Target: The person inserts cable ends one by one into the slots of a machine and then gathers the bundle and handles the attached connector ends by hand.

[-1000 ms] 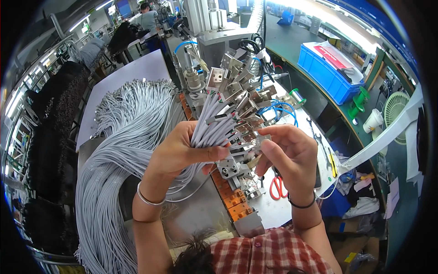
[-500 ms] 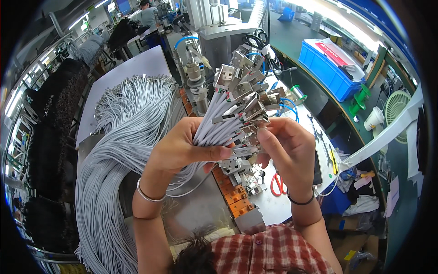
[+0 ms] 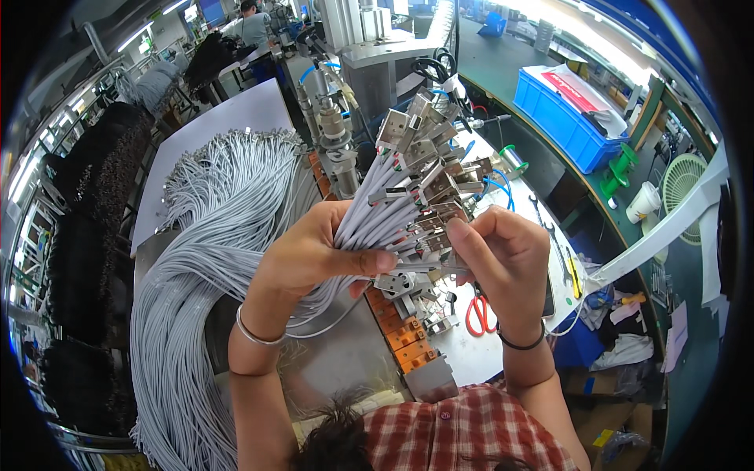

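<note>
My left hand [image 3: 318, 255] is wrapped round a bunch of grey cables [image 3: 369, 216], thumb across the front, just below their ends. Silvery metal connectors [image 3: 440, 184] fan out from those ends, facing up and to the right. At the right side of the bunch, my right hand [image 3: 506, 263] has thumb and bent fingers closed on the edge of one metal connector [image 3: 448, 213]; its fingertips are partly hidden. Small red and green wires show where some cables meet the connectors. Leftward, the cables join a large heap of grey cables [image 3: 212, 267] lying on the bench.
Behind the bunch stands a metal machine [image 3: 342, 149] with blue air tubes. An orange block strip [image 3: 404, 337] runs under my hands. Red-handled scissors [image 3: 477, 314], wrenches [image 3: 550, 235] and a green wire spool [image 3: 514, 159] lie to the right. A blue crate [image 3: 565, 122] sits farther off.
My right hand has shifted slightly right, and its fingers have drawn a little away from the bunch. The connectors have tipped slightly rightward. My left hand keeps its hold.
</note>
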The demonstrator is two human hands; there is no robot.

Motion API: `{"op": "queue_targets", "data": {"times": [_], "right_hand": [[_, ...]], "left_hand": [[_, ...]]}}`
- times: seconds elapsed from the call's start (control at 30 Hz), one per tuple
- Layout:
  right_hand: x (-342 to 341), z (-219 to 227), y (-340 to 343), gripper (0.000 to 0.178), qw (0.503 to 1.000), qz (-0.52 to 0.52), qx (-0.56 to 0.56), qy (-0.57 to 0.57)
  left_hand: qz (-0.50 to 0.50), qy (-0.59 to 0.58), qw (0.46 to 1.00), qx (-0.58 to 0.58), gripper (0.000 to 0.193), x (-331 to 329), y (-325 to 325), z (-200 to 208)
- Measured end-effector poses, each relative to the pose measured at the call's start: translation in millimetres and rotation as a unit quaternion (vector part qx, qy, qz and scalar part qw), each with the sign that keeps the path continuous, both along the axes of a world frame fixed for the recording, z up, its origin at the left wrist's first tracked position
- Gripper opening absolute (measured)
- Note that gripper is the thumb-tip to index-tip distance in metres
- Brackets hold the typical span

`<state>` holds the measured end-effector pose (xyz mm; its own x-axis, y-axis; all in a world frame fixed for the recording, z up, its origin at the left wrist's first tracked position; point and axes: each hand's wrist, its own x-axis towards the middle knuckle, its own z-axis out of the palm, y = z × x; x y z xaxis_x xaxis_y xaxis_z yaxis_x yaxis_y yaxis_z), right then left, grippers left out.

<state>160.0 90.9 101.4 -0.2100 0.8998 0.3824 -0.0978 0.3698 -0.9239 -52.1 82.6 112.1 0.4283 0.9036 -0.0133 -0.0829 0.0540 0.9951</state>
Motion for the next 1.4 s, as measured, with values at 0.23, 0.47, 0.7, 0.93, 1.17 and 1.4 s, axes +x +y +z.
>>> {"op": "queue_targets", "data": {"times": [0.23,0.47,0.7,0.93,1.17,1.4], "right_hand": [[-5.2,1.5,3.4,0.019,0.999,-0.004,-0.011,0.047],[-5.9,-5.9,6.4,0.017,0.999,-0.015,0.049,-0.009],[-2.1,-4.1,3.3,0.016,0.999,-0.007,0.009,-0.034],[-2.9,-2.4,1.9,0.019,0.996,-0.050,0.060,-0.049],[-5.8,-2.4,7.1,0.015,0.983,-0.123,0.131,-0.029],[-2.4,-2.0,4.8,0.012,0.992,-0.090,0.089,-0.013]], "left_hand": [[-0.023,0.000,1.000,-0.016,0.032,1.0,0.7,2.7],[-0.077,0.015,0.997,0.010,0.035,-1.3,5.8,-2.1],[-0.078,-0.023,0.997,-0.008,0.036,-1.1,8.1,-7.9],[-0.046,-0.030,0.998,-0.042,0.037,2.6,4.7,-4.3],[-0.069,-0.013,0.997,-0.039,0.040,3.3,6.6,-5.6],[-0.072,-0.019,0.996,-0.039,0.041,5.4,5.4,-3.8]]}}
